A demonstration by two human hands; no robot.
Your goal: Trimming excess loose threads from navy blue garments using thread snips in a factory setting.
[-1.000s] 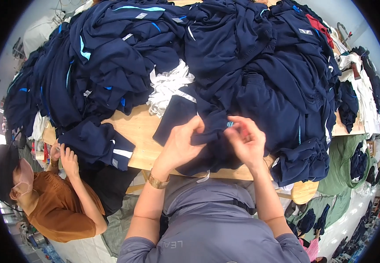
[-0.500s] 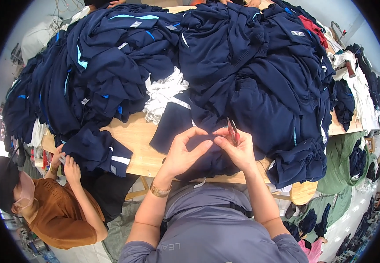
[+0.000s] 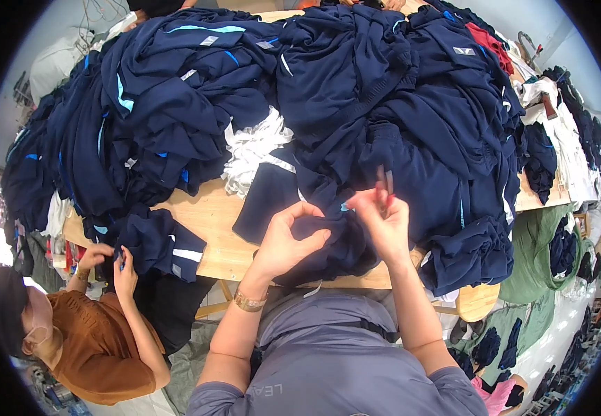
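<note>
A dark navy garment (image 3: 338, 253) lies at the table's near edge. My left hand (image 3: 290, 239) is closed on its fabric, the thumb and fingers curled around a fold. To the right, my right hand (image 3: 386, 225) is closed around small red-handled snips (image 3: 384, 188), which point away from me and are blurred. Its thumb and forefinger pinch together near the garment, just beside a small light-blue spot. Whether these fingers also hold thread cannot be made out. A tangled heap of white strips (image 3: 255, 149) sits beyond my left hand.
Large piles of navy garments (image 3: 453, 118) cover the far side of the wooden table (image 3: 228, 225). At left, a person in a brown top (image 3: 103, 347) handles another navy garment (image 3: 151, 239). Other people's hands (image 3: 394, 4) show at the far edge. Green cloth (image 3: 539, 256) hangs at right.
My right hand has moved right, away from my left hand, with the snips. My left hand stays on the garment. The person at left has drawn their hands apart.
</note>
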